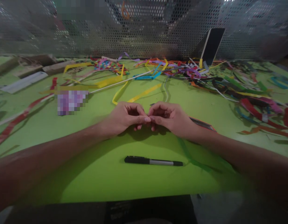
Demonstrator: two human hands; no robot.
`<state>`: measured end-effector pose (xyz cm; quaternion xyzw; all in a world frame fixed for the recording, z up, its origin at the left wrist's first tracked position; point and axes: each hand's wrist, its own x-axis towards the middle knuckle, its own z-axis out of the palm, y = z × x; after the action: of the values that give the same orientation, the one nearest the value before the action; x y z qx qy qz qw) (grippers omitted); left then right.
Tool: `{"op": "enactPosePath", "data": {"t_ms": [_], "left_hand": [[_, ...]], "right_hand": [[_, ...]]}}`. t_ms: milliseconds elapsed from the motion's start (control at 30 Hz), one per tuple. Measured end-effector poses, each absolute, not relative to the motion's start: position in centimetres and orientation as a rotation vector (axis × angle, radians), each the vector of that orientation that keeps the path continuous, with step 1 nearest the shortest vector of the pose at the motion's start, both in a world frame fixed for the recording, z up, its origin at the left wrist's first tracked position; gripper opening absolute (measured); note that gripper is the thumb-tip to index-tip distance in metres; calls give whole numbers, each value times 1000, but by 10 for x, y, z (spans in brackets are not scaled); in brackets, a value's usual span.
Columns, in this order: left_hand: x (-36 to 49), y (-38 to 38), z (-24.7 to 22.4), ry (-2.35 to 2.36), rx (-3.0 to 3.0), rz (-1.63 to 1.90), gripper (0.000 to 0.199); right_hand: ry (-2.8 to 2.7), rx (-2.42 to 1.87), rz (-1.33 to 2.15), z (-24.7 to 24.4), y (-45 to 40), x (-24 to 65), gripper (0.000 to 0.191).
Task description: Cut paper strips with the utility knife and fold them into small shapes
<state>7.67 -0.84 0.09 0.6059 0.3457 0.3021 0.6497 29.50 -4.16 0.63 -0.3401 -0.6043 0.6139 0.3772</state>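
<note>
over the bench, beyond the pen, holding left hand and right hand pinched nearly closed, cannot tell on what, if anything, seemingly mid-fingerwork calling for steadiness.

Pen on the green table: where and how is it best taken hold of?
Probably by the silver middle of the pen, coming from above and pinching across its narrow width. It lies flat, running left to right, with bare green table along its near and far sides, leaving room to close on it. The black cap at its left end carries a clip, so looks less even.
</note>
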Motion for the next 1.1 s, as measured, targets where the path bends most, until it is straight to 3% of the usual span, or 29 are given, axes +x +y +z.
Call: {"op": "enactPosePath", "data": {"t_ms": [700,1100], "left_hand": [[80,-11,6,754,1388,666,37],[76,-7,4,772,1450,613,17]], "right_hand": [[-1704,-1012,1476,7,-49,291,29],[-1746,-992,1336,3,-44,293,9]]}}
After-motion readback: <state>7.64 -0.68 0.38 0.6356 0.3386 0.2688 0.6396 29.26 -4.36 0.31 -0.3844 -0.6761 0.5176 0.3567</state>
